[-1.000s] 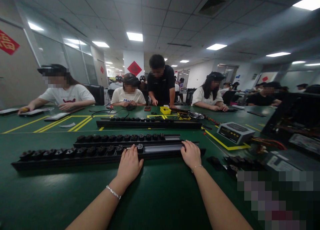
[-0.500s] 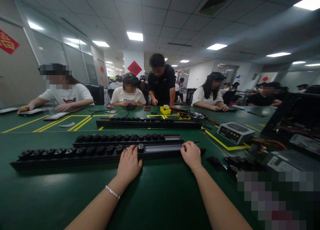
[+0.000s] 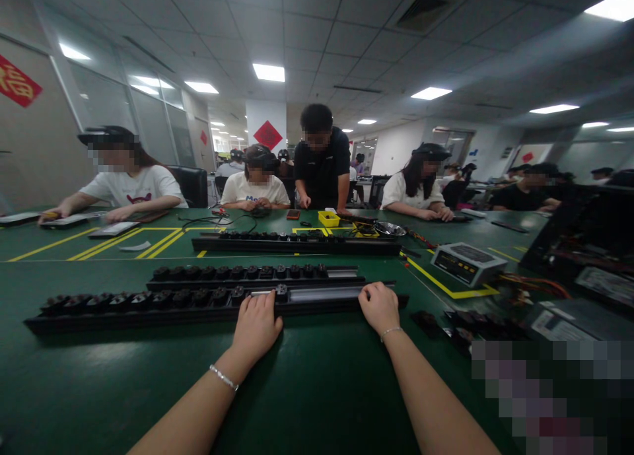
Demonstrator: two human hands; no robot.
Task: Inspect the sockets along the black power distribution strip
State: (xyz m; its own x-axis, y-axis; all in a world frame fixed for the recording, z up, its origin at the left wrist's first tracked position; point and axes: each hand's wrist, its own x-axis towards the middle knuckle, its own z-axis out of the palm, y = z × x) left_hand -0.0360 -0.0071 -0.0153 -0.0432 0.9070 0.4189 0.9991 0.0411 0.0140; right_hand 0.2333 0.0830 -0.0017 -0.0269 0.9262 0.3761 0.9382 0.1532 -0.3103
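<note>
A long black socket strip lies across the green table in front of me, its left part filled with several black socket modules. My left hand rests on its near edge, fingers curled onto the strip beside the last module. My right hand is closed on the strip's right end, next to the bare silver channel. A second strip lies just behind, a third further back.
Loose black socket modules lie to my right, with a grey scale-like device inside a yellow-taped square. A yellow box and metal bowl sit far back. Several people sit and one stands across the table.
Both hands stay on the strip almost unmoved; my left hand has edged slightly right. The view has shifted a little.
</note>
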